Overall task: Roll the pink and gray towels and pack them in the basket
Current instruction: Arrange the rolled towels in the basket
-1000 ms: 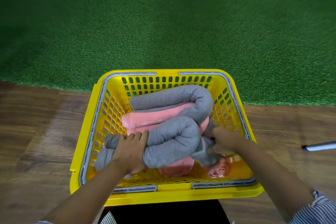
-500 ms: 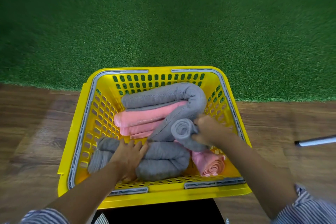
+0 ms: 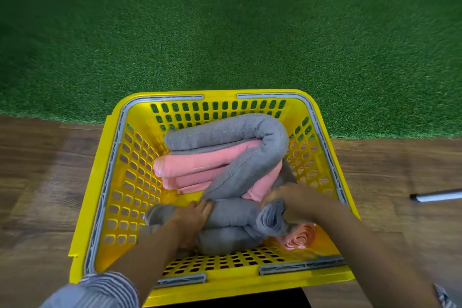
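Observation:
A yellow perforated basket [image 3: 110, 182] stands on the wooden floor close to me. Inside lie rolled towels: a long gray roll [image 3: 250, 137] bent along the back and right side, pink rolls [image 3: 200, 165] under it, and another gray roll [image 3: 232, 227] across the front. A pink roll's spiral end [image 3: 301, 237] shows at the front right corner. My left hand [image 3: 192, 217] presses flat on the front gray roll. My right hand [image 3: 292, 202] grips the gray roll's end at the right.
Green artificial turf [image 3: 225, 32] covers the ground beyond the basket. Wooden flooring [image 3: 37, 182] lies on both sides. A white rod with a dark tip [image 3: 435, 196] lies on the floor to the right.
My right hand has carried the gray roll's end down and forward into the front right of the basket. My left hand stays pressed on the front gray roll. The view has shifted a little.

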`<state>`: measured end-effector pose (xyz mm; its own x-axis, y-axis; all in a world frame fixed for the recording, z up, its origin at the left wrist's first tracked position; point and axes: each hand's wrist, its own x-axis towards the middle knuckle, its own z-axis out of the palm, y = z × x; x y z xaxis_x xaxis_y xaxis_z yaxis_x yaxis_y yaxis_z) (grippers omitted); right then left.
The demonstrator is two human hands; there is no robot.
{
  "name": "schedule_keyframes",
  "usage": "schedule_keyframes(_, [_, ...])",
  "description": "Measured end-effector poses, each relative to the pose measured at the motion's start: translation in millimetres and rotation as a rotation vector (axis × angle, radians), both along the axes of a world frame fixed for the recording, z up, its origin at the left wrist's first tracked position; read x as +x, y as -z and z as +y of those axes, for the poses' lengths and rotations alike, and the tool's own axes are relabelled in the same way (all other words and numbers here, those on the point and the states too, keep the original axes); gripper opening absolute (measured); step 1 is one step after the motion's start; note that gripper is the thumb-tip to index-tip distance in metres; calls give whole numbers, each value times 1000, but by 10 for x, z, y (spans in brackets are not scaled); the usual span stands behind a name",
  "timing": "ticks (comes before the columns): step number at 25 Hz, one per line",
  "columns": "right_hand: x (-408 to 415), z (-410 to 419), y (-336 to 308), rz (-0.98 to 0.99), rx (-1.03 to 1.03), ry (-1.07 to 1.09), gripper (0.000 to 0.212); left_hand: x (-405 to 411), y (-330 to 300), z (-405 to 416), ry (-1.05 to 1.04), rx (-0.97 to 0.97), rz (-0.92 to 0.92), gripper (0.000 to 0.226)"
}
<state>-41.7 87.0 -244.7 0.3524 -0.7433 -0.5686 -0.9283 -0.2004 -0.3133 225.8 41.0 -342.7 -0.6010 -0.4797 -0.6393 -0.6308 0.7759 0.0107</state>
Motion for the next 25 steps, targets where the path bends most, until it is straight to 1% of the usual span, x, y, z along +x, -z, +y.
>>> schedule_keyframes(2, [90, 15, 5, 2, 21, -2, 32, 17, 54, -23, -12, 5, -58, 122])
schedule_keyframes(4, [168, 27, 43, -2, 32, -10, 33, 110, 20, -77, -43, 33, -68, 128])
schedule_keyframes(7, [242, 87, 178, -52, 16, -41, 43, 228, 25, -111, -89, 20, -109, 124])
schedule_keyframes(10, [307, 177, 323, -36, 107, -83, 53, 167, 84, -41, -108, -24, -169, 114])
schedule_keyframes(13, [308, 151, 257, -62, 138, -59, 61, 160, 64, -80, -149, 40, -161, 124])
schedule_keyframes(14, [295, 109, 159, -78, 186, -24, 61, 188, 14, -108, -155, 46, -135, 122])
schedule_keyframes(15, [281, 35, 23, -117, 228, 41, 55, 222, -32, -142, -171, 29, -83, 113])
schedule_keyframes(16, [272, -54, -136, -190, 224, 123, 44, 241, -96, -174, -210, 9, -12, 103])
schedule_keyframes(17, [267, -158, -272, -283, 122, 183, 30, 245, -170, -218, -265, -41, 90, 97])
schedule_keyframes(18, [266, -275, -393, -338, -59, 211, 22, 225, -247, -265, -308, -125, 222, 93])
schedule_keyframes(19, [249, -411, -475, -322, -262, 205, 25, 174, -310, -329, -337, -217, 365, 86])
schedule_keyframes(20, [236, -564, -510, -226, -439, 157, 40, 120, -341, -425, -349, -285, 488, 77])
schedule_keyframes(21, [233, -716, -517, -54, -532, 84, 63, 62, -376, -544, -347, -351, 583, 69])
schedule_keyframes(22, [235, -842, -494, 149, -506, 22, 87, -1, -414, -672, -341, -410, 638, 65])
schedule_keyframes(23, [246, -936, -446, 326, -436, -25, 105, -77, -462, -783, -325, -439, 651, 65])
schedule_keyframes(24, [252, -1000, -361, 458, -375, -66, 115, -166, -523, -872, -313, -431, 625, 70])
schedule_keyframes(25, [252, -1040, -271, 546, -350, -94, 119, -249, -567, -943, -312, -397, 584, 75])
